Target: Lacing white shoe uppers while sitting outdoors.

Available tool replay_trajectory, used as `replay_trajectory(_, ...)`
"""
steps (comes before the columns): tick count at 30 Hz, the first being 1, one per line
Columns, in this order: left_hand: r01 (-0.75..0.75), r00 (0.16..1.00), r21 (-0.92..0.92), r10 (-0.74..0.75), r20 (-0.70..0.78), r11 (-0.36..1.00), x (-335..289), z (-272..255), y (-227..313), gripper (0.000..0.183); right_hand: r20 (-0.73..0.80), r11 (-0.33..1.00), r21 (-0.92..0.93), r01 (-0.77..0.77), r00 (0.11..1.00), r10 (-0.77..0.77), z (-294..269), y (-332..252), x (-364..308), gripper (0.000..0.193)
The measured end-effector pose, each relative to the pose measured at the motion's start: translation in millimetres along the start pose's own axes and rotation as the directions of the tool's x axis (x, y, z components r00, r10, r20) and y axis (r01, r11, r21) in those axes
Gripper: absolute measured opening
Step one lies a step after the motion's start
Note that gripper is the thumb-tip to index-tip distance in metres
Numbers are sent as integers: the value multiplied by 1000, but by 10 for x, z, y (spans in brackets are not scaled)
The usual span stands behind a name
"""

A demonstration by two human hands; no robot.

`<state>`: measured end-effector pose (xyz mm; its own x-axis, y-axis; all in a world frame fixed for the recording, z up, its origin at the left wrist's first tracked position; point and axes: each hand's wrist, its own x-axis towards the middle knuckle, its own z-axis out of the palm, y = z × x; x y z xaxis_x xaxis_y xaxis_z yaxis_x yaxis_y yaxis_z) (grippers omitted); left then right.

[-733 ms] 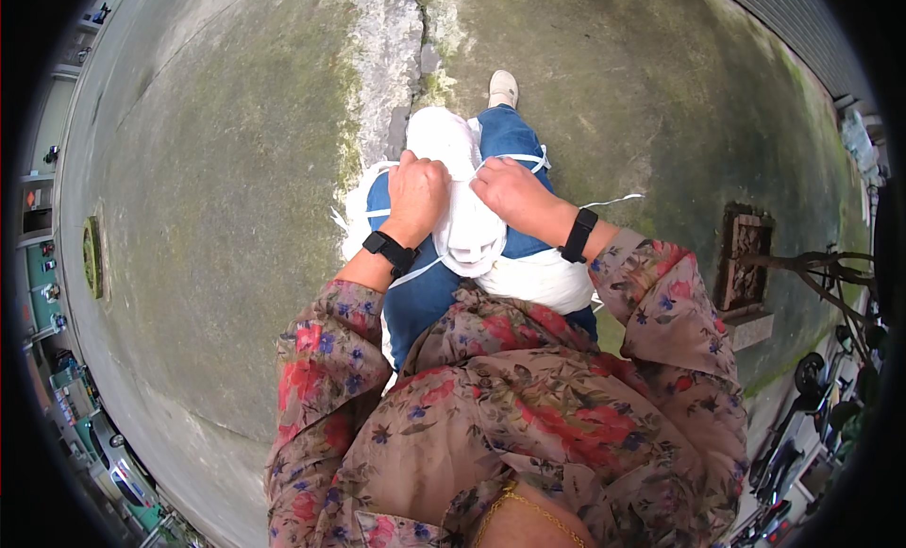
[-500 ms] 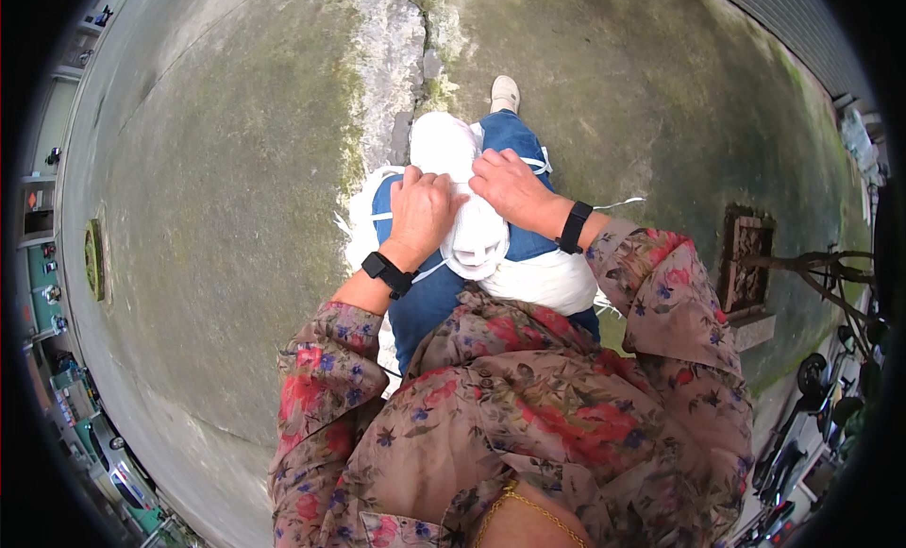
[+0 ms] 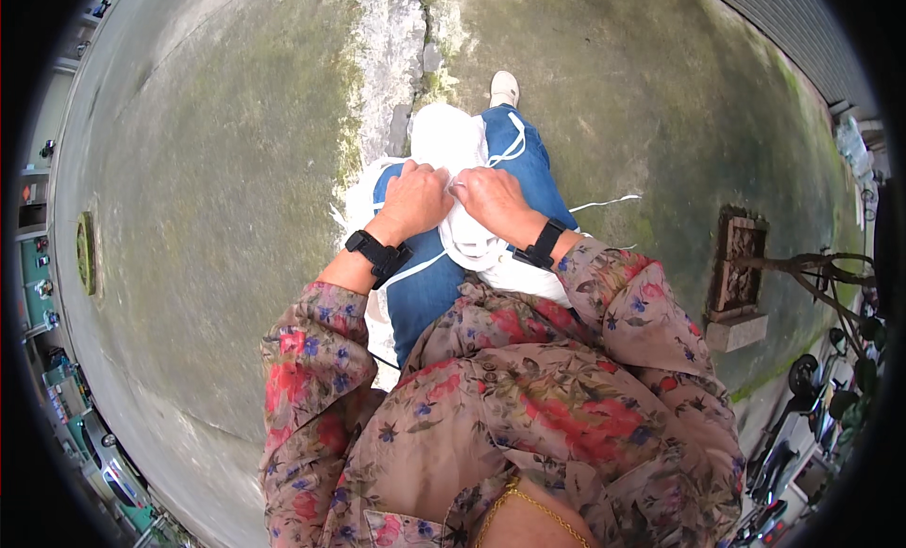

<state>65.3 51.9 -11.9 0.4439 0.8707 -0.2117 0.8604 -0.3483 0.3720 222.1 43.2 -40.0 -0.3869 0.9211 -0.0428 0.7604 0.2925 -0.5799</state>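
A bundle of white cloth point(image 3: 445, 133) lies across my lap, between my knees, bunched into rounded folds. My left hand point(image 3: 413, 197) is closed at the middle of the bundle, its fingers curled in. Close beside it, nearly touching, my right hand point(image 3: 495, 201) is closed too, thumb and forefinger pinched together. Both seem to grip a thin white cloth strip; what lies between the fingertips is mostly hidden. One loose white strip point(image 3: 514, 137) loops over my right knee. Below my hands the lower folds point(image 3: 467, 238) of the bundle rest near my waist.
More white cloth point(image 3: 357, 208) with frayed edges hangs at my left leg, and a thin white strip point(image 3: 609, 202) sticks out on the right. Around me is mossy concrete with a cracked pale band point(image 3: 387, 67). A brick-edged planter point(image 3: 739, 269) with a bare-stemmed plant stands at right.
My hands have come together over the middle of the bundle, the right moving left and slightly down. A white strip now loops up loosely over my right knee.
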Motion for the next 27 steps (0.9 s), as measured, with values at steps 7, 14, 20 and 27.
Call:
replay_trajectory(7,-17,999,95,14,41,995,1,38,10,23,-130,979,-205,21,990,-49,38,-44,-29,13)
replay_trajectory(14,48,999,129,-45,-26,990,-22,68,68,25,-62,976,-216,25,997,-39,48,-64,-3,9)
replay_trajectory(20,69,997,34,-69,-17,997,2,111,-2,23,-34,975,-217,53,997,-62,95,-44,11,10)
replay_trajectory(27,51,992,-77,-60,-111,996,-64,129,10,25,-66,972,-205,111,990,-127,55,-41,52,15)
